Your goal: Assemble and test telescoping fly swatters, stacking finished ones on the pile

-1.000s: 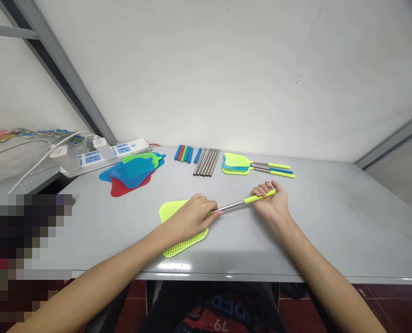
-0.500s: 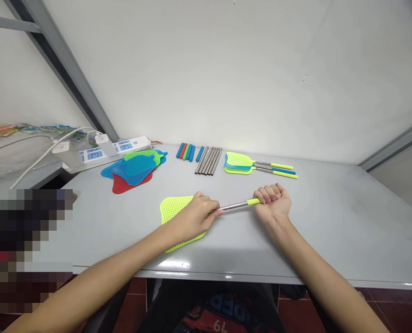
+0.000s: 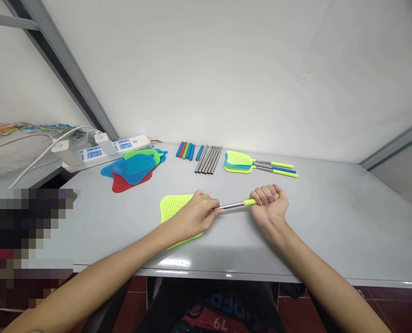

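A yellow-green fly swatter (image 3: 175, 206) is held crosswise near the table's front, its perforated head at the left. My left hand (image 3: 202, 212) is closed round the neck, where the head meets the metal rod (image 3: 232, 206), and covers part of the head. Wrapped round the yellow-green grip at the other end is my right hand (image 3: 270, 203), palm side turned up. Short stretches of the grip show on either side of its fingers. Behind my hands lie several swatters (image 3: 240, 157) with rods and grips attached, stacked together.
On the grey table (image 3: 331, 222), loose swatter heads (image 3: 136, 169) overlap at the left. Several coloured grips (image 3: 185, 151) and metal rods (image 3: 209, 160) lie along the back. A power strip (image 3: 133, 143) with plugged-in cables stands at the back left, beside a plastic bag (image 3: 15, 148).
My right hand has shifted slightly left with the grip, and the visible length of rod between my hands is a little shorter. My left hand stays at the neck.
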`<state>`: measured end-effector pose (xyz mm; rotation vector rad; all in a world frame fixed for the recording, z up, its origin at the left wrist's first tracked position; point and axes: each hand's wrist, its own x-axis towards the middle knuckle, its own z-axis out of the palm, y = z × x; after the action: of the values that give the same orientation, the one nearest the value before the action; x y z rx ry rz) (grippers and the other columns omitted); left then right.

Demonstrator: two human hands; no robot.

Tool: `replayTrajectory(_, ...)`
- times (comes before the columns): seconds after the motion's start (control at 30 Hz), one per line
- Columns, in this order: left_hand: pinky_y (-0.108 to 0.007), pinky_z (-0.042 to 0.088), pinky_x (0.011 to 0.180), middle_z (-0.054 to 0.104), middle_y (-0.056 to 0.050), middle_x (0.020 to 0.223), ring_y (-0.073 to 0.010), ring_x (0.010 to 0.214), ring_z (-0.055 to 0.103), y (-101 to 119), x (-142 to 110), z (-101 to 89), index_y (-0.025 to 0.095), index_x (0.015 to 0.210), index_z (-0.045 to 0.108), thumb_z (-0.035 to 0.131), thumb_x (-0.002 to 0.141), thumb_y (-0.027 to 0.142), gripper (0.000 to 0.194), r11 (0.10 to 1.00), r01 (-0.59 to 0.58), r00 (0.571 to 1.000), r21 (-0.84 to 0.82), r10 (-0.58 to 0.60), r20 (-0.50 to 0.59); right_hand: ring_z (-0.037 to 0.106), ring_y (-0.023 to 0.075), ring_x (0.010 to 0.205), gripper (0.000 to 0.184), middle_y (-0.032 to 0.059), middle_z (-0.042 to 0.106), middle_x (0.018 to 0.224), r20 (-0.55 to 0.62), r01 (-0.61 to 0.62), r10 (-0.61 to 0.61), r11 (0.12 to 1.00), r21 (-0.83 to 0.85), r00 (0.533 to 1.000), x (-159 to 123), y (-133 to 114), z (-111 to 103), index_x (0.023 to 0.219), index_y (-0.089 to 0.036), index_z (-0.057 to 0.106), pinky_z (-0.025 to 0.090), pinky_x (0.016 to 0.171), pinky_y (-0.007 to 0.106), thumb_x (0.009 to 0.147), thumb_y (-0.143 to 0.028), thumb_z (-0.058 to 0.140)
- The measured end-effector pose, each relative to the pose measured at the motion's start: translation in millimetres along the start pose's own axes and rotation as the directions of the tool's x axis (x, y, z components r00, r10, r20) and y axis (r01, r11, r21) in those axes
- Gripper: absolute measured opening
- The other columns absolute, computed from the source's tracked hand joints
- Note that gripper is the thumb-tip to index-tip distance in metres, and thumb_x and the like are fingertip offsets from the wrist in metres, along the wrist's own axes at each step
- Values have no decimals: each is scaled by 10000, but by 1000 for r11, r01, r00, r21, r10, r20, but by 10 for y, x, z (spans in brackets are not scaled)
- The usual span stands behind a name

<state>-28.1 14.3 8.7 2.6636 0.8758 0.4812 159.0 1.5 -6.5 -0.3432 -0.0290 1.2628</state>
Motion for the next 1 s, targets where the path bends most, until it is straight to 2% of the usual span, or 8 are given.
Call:
replayTrajectory(0.8,-265,292,659,450,13,543,-111,561,420,45,28,28,154,598,461,311,841,267,307,999,-34,999,18,34,8,113,74,320,319,-73,73,382,8,-34,34,999,-1,999,-60,38,3,469,-180,124,186,303,197,686,-204,356)
replayTrajectory(1.0,-266,284,657,480,8,560,-115,583,431,80,70,5,153,628,491,298,850,306,331,999,-38,999,19,38,-1,117,81,328,326,-69,68,395,48,-34,35,999,-12,998,-44,-40,105,473,-179,121,197,310,204,692,-192,361)
